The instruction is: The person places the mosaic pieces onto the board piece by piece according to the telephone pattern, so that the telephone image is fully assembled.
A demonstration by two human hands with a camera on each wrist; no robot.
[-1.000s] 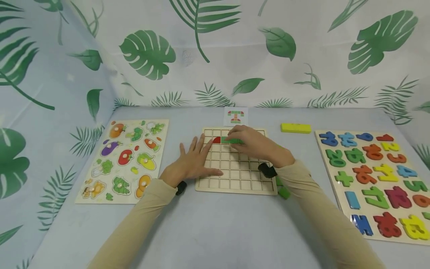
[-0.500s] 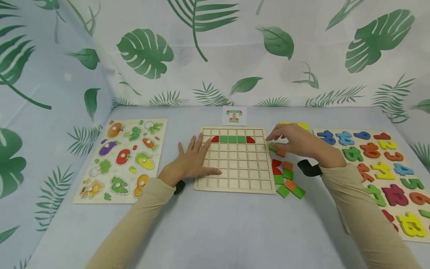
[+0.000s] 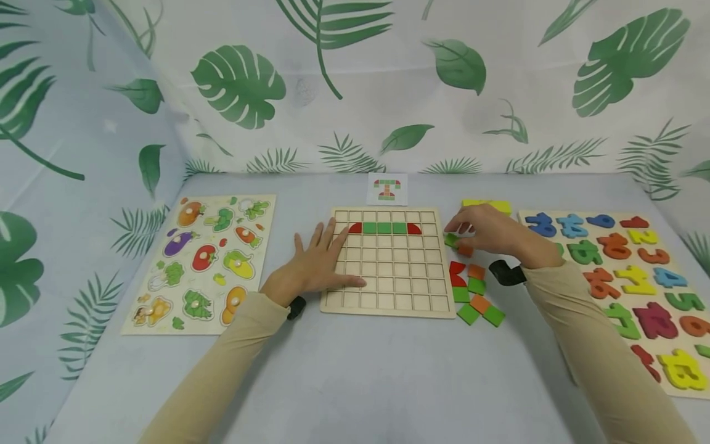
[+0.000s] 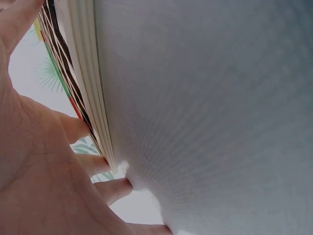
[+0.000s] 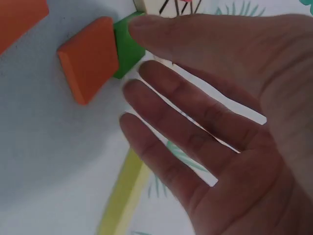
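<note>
A wooden grid board (image 3: 388, 302) lies mid-table, bearing a row of red quarter-round tiles at the ends and green square tiles (image 3: 384, 228) between them. Spread flat, my left hand (image 3: 310, 268) rests on the board's left edge; its fingertips meet that edge in the left wrist view. Off the board's upper right corner, my right hand (image 3: 490, 228) has thumb and index finger at a green square tile (image 5: 128, 46), pinching it; the index tip is hidden. An orange square tile (image 5: 90, 58) touches that green one. A pattern card (image 3: 387, 189) lies behind the board.
Several loose tiles, green, orange and red (image 3: 460, 295), lie along the board's right side. A yellow block (image 3: 488, 205) sits behind my right hand. A vegetable puzzle (image 3: 202, 265) lies left, a number puzzle (image 3: 621, 296) right. A leaf-print cloth wall (image 3: 355, 80) closes the back.
My right hand has left the tile row and moved right to the loose tiles, uncovering the row's right-hand red tile. Its fingertips have come down to a green tile. My left hand stays put.
</note>
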